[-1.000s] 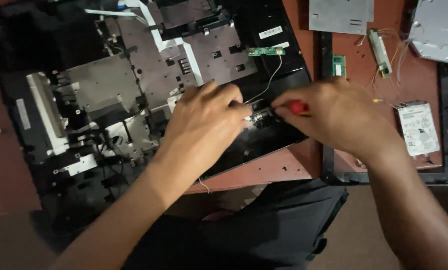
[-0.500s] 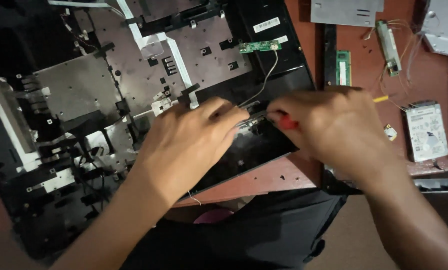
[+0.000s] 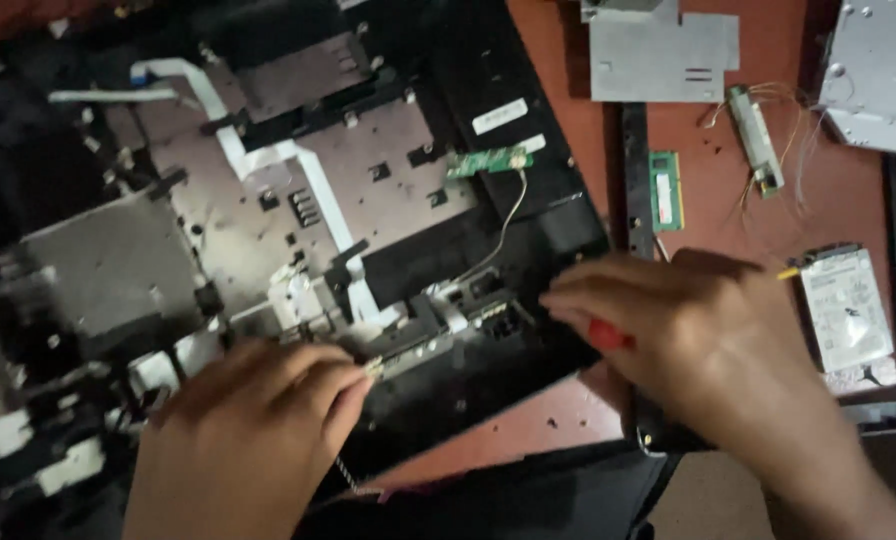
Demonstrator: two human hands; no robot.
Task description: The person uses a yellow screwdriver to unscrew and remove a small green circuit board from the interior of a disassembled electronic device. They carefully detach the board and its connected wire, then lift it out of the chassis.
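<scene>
My right hand (image 3: 708, 340) grips the red screwdriver (image 3: 608, 334) tight. My left hand (image 3: 253, 430) pinches a small connector (image 3: 373, 367); I should pull gently.

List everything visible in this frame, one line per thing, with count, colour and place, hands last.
opened laptop chassis: one, black and grey, left and centre
small circuit board: one, green, on the chassis
memory module: one, green, on the red-brown table
hard drive: one, silver, right
metal plate: one, grey, top
screwdriver: one, red handle, mostly hidden in the right hand
left hand: fingertips at a metal part on the chassis's near edge
right hand: closed around the screwdriver
</scene>
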